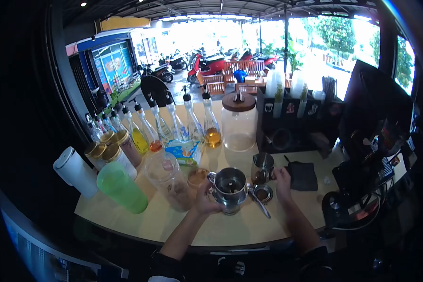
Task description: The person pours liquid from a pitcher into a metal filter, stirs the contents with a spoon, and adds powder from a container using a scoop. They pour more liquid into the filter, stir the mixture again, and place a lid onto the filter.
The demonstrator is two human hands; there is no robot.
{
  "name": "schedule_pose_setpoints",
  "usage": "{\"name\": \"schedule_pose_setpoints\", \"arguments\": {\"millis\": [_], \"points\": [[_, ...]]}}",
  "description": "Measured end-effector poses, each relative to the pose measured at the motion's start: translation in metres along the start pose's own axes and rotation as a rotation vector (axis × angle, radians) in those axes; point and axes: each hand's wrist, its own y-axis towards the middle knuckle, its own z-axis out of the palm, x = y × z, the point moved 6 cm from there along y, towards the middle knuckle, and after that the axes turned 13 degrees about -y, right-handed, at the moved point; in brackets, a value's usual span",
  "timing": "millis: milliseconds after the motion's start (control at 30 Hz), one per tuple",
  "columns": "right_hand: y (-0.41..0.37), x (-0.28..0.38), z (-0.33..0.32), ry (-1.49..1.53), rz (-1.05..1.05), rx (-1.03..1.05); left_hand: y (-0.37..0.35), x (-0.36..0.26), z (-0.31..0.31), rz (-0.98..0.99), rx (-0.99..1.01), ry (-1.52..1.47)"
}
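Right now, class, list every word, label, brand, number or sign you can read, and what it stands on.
No text here can be read.
Blue-and-green packet: print too blurred.
Pump bottles: labels too small.
Black cup rack: pale marks, too blurred.
Shopfront display: too small and blurred.
Metal vessel in the left hand: no lettering shows.
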Motion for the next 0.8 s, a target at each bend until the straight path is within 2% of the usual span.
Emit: {"name": "schedule_pose_setpoints", "arguments": {"millis": [100, 200, 300, 467, 533, 633, 700, 800], "points": [[-0.003, 0.011, -0.004, -0.019, -0.017, -0.017, 0.001, -0.008, 0.010, 0.000, 0.025, 0.049], [0.003, 0.028, -0.010, -0.018, -0.026, 0.013, -0.002, -0.004, 0.005, 0.093, -0.070, 0.090], [0.024, 0.037, -0.019, 0.046, -0.045, 0.075, 0.001, -0.003, 0.004, 0.126, -0.012, 0.112], [0.026, 0.136, -0.004, 0.110, -0.099, 0.197, 0.002, -0.009, 0.007, 0.113, -0.013, 0.138], [0.024, 0.174, 0.008, 0.014, -0.183, 0.271, 0.003, -0.010, 0.007, 0.096, -0.010, 0.150], [0.028, 0.199, 0.020, -0.147, -0.195, 0.361, 0.004, -0.012, 0.007, 0.128, 0.015, 0.200], [0.024, 0.211, 0.032, -0.063, -0.162, 0.396, 0.003, -0.015, 0.010, 0.103, 0.005, 0.184], [0.024, 0.219, 0.049, -0.148, -0.185, 0.536, 0.005, -0.018, 0.011, 0.142, 0.017, 0.205]]}}
